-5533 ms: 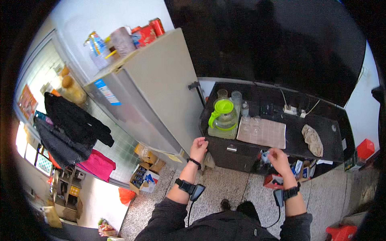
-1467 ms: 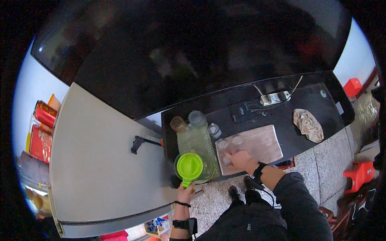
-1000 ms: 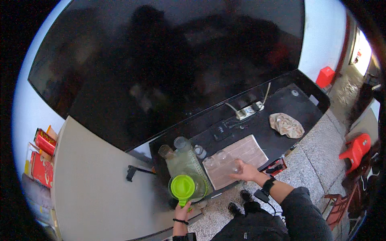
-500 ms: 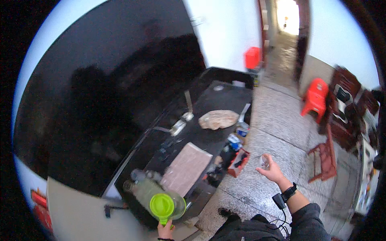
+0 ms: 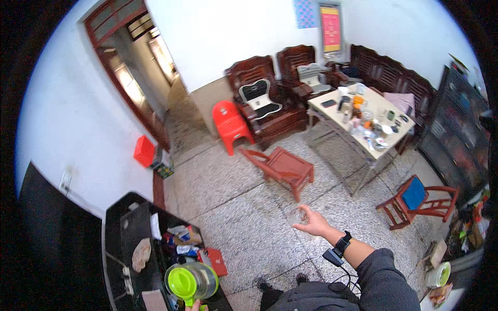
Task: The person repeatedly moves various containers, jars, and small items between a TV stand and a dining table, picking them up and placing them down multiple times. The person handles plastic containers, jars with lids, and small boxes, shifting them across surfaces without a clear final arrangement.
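My left hand (image 5: 195, 306) is closed round the green handle of a clear pitcher (image 5: 207, 280) with a bright green lid; only part of the hand shows at the lower edge. The pitcher is above the black cabinet's front edge. My right hand (image 5: 317, 225), a dark band on its wrist, is closed on a small clear glass (image 5: 296, 216), held out over the floor. I cannot make out what, if anything, is in the glass.
On the black cabinet (image 5: 117, 207) lie a tan cloth (image 5: 141, 255) and a power strip (image 5: 127, 280). A reddish wooden chair (image 5: 285, 163) stands ahead, a red plastic stool (image 5: 228, 124) beyond it. A cluttered table (image 5: 321, 106) is at far right, near wooden armchairs (image 5: 254, 72).
My view has swung right, away from the cabinet toward the table and chairs. Both hands still hold the pitcher and the glass.
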A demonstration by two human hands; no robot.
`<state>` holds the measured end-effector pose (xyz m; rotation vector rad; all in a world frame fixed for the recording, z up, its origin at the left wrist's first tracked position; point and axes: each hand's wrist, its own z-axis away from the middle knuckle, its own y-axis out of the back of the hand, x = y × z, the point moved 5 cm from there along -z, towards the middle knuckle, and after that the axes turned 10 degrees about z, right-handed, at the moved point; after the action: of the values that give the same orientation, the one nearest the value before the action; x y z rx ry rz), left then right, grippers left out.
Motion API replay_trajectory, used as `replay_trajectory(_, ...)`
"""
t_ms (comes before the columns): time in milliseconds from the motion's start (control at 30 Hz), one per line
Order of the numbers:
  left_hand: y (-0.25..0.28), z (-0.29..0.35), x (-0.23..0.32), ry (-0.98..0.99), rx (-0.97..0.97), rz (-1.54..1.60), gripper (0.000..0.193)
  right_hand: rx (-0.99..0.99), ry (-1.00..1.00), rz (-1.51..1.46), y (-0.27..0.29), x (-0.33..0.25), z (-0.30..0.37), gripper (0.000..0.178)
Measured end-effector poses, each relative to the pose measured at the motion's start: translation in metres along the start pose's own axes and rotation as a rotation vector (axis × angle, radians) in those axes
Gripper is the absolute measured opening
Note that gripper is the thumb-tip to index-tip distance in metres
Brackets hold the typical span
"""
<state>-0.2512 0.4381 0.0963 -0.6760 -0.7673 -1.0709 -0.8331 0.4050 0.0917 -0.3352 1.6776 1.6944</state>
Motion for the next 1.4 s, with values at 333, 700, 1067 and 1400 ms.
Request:
replay_trajectory(333,-0.375,-0.058,0.014,0.022,-0.534,-0.158,0.026,0.43,-0.301,-0.06,0.155,0.196,0.022,0.077)
replay_trajectory(700,-0.762,-0.112,-0.031,0.092,-0.855,-0.301,0.025,0.764,-0.575,-0.125,0.286,0.352,0.021,0.071)
replay_trajectory(1067,-1.064,-0.149,-0.116,0.127,-0.815,-0.354,0.022,0.838,-0.825,-0.31,0.389,0.492,-0.003,0.064)
replay_trajectory(1400,-1.252,-0.212,-0.182,0.084,-0.829,-0.351,0.021,0.87,-0.855,-0.224,0.484,0.564,-0.088,0.06)
